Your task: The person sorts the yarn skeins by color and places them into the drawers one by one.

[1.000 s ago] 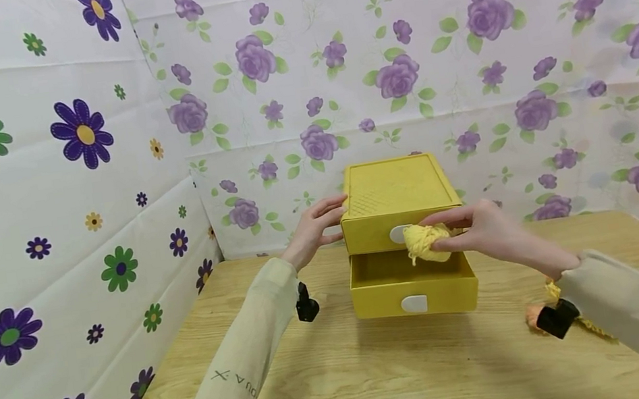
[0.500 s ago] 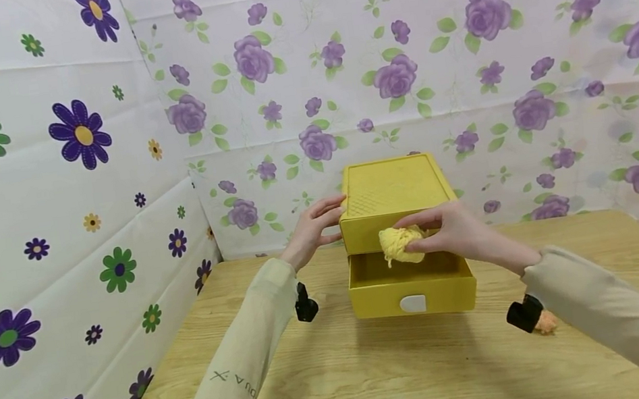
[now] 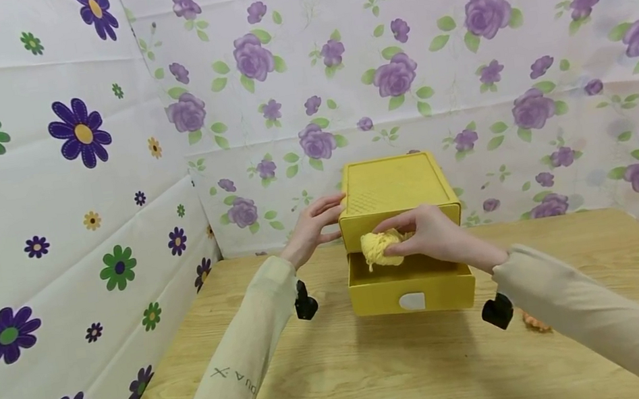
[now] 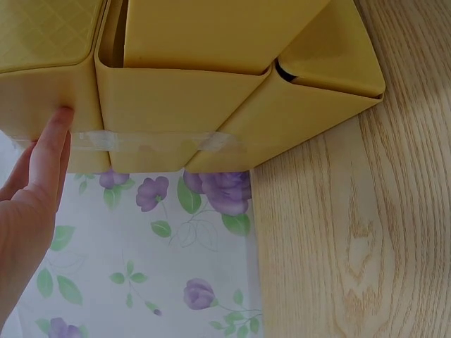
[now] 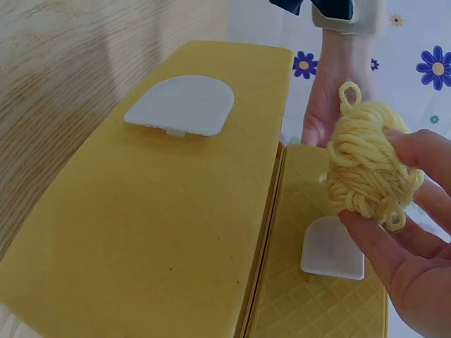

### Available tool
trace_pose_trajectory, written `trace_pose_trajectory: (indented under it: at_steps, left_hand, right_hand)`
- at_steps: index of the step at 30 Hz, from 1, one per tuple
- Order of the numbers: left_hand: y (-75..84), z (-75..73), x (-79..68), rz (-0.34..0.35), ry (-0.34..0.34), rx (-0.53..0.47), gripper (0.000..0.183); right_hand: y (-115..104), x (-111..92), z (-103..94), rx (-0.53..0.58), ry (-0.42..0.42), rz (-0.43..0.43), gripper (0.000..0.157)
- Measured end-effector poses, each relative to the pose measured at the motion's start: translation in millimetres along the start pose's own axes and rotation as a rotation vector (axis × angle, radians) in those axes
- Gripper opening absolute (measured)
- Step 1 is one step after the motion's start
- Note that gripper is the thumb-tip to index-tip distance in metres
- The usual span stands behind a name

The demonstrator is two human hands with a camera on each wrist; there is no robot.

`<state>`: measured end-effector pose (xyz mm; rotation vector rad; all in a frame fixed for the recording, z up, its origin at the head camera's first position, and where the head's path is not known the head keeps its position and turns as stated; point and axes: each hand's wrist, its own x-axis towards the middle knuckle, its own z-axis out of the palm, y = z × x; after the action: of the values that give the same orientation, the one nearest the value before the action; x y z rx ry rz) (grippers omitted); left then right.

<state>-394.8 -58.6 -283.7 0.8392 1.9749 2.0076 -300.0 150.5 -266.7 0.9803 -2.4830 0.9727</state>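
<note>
A small yellow drawer cabinet [image 3: 397,182] stands on the wooden table, its lower drawer [image 3: 378,299] pulled out. My right hand [image 3: 431,235] pinches a ball of pale yellow yarn [image 3: 380,249] between thumb and fingers, over the pulled-out drawer and in front of the upper one. The right wrist view shows the yarn ball [image 5: 373,165] close up, with loops sticking out at both ends. My left hand [image 3: 311,228] rests its fingers on the cabinet's left side. In the left wrist view an extended finger [image 4: 51,151] touches that yellow wall. The drawer's inside is partly hidden.
White tab handles are on the drawers, one on the lower drawer's front [image 3: 412,301]. A small orange bundle [image 3: 536,322] lies on the table [image 3: 345,380] beside my right sleeve, partly covered by it. Flower-patterned sheets [image 3: 282,109] hang behind and to the left.
My right hand has moved left with the yarn ball, from the right part of the cabinet front toward its left part. The left hand stays on the cabinet's side.
</note>
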Motion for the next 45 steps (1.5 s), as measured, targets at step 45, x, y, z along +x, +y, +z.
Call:
trace_pose_trajectory:
  at_steps: [45]
  left_hand:
    - [-3.5, -0.9, 3.2, -0.003, 0.017, -0.006, 0.036]
  right_hand:
    - [-14, -13, -10.6, 0.258, -0.022, 0.004, 0.028]
